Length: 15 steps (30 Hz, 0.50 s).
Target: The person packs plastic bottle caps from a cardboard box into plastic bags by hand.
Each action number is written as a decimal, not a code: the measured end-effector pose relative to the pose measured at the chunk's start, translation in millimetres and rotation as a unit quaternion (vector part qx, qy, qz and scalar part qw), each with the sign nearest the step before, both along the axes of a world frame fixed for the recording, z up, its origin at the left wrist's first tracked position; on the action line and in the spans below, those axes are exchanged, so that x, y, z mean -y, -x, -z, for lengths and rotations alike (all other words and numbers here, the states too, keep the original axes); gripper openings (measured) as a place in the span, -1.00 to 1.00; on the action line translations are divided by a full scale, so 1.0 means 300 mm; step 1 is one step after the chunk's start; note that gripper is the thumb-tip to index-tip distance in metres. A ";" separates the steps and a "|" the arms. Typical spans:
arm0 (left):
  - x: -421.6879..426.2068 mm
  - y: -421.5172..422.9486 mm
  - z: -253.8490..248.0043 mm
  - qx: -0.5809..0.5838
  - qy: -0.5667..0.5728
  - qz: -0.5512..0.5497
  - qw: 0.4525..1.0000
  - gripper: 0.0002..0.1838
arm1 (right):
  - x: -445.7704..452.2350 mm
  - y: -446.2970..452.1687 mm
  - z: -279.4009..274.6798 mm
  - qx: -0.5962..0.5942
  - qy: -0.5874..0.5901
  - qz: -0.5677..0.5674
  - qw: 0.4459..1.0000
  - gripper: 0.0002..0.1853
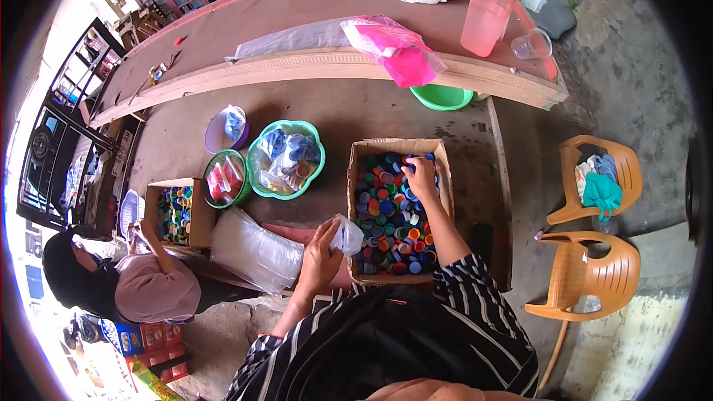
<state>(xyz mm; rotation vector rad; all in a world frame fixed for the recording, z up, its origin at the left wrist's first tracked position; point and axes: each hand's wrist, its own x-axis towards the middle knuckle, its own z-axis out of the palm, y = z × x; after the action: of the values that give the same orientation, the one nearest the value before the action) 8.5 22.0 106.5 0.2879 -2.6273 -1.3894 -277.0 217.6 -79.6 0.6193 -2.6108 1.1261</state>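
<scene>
My left hand (321, 258) is closed around a small clear plastic bag (347, 236), just left of the cardboard box (356, 150). Loose plastic bottle caps (397, 232) in blue, red, green, orange and other colours fill that box. Over the box's far right part reaches my right hand (421, 177), its fingers pinched on a bottle cap, which they partly hide. A stack of flat clear plastic bags (252, 252) lies to the left of my left hand.
A green scalloped basin (255, 184) holds bagged caps, beside a green basket (245, 197) and a purple bowl (214, 134). At left, a co-worker (152, 282) sits by another box of caps (194, 238). A raised shelf (297, 74) carries a pink pitcher (486, 18).
</scene>
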 end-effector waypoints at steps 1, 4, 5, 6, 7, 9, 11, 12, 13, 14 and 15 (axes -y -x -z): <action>0.003 0.001 0.002 -0.009 0.013 0.001 1.000 -0.37 | 0.004 -0.038 -0.053 -0.016 0.056 -0.009 0.998 -0.70; 0.001 0.008 0.000 -0.015 0.030 0.004 0.999 -0.36 | 0.041 -0.249 -0.321 0.059 0.220 -0.037 0.973 -0.83; -0.002 0.013 -0.011 -0.004 0.024 0.002 1.000 -0.36 | 0.056 -0.336 -0.408 0.019 0.238 -0.070 0.969 -0.86; -0.004 0.017 -0.018 0.004 0.018 -0.001 1.000 -0.36 | 0.068 -0.415 -0.439 0.009 0.256 -0.106 0.961 -0.89; -0.006 0.020 -0.018 -0.031 0.047 0.006 0.998 -0.36 | 0.074 -0.498 -0.538 -0.051 0.238 -0.147 0.959 -0.84; -0.008 0.020 -0.006 -0.038 0.034 0.008 0.999 -0.36 | 0.088 -0.600 -0.564 -0.032 0.196 -0.261 0.945 -0.80; -0.009 0.016 -0.011 -0.058 0.034 0.007 0.998 -0.37 | 0.091 -0.639 -0.513 -0.044 0.064 -0.325 0.943 -0.74; -0.009 0.008 -0.018 -0.073 0.040 0.004 0.996 -0.39 | 0.104 -0.658 -0.536 -0.040 0.046 -0.328 0.943 -0.71; -0.007 -0.002 -0.026 -0.088 0.047 0.001 0.995 -0.40 | 0.104 -0.671 -0.561 -0.037 0.047 -0.327 0.943 -0.72; -0.007 -0.013 -0.042 -0.082 0.035 -0.008 0.996 -0.43 | 0.099 -0.683 -0.594 -0.036 0.048 -0.327 0.943 -0.74; -0.009 -0.029 -0.063 -0.076 0.023 -0.018 0.997 -0.46 | 0.099 -0.697 -0.623 -0.033 0.048 -0.327 0.943 -0.75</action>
<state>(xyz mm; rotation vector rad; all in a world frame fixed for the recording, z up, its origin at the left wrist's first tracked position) 17.2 24.6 125.4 0.2141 -2.5149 -1.2831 -68.0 187.9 107.4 1.5434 -2.3196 1.3502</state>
